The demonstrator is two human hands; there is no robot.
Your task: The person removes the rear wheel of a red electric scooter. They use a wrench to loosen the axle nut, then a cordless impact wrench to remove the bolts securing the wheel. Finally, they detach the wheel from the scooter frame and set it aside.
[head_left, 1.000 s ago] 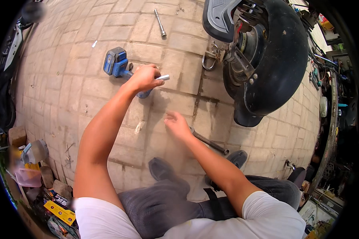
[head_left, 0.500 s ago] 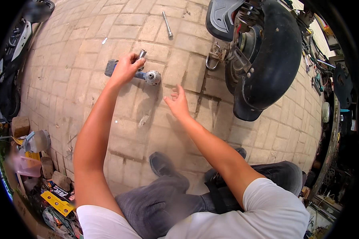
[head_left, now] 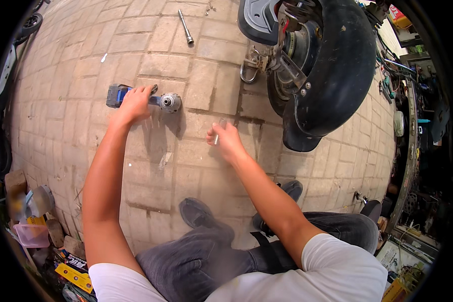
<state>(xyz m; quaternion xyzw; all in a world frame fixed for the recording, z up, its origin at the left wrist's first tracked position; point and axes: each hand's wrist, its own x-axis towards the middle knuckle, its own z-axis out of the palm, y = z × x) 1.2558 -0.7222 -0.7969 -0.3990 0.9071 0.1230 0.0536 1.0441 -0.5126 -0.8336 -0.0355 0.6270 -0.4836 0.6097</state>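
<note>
Head view. At left, over the paving: driver, blue with dark battery end, beneath the left grip. Long axis of the handle roughly crosswise to the wearer — battery end at left, round metal head at right and slightly nearer. Drive tip aimed upward, toward the camera. Left grip arched over the handle, probably on account of the narrow waist between two bulky ends; fingertips hidden underneath, so impossible to tell whether closed or merely resting. Contact of driver with paving likewise uncertain.

Between driver and fender: right grip, curled, pinching a slim silvery tube. Long axis of tube mostly fore-and-aft, near end leaning slightly left; far part blurred, hence no telling one end from the other. Held in the fingers rather than the full palm, presumably because of small girth and light weight.

Farther off: bar, loose on the paving, well apart from both grips; long axis fore-and-aft, thicker end nearer — likely laid flat for stability. At upper right: shackle, just beside the black fender, curved end nearer the wearer.
</note>
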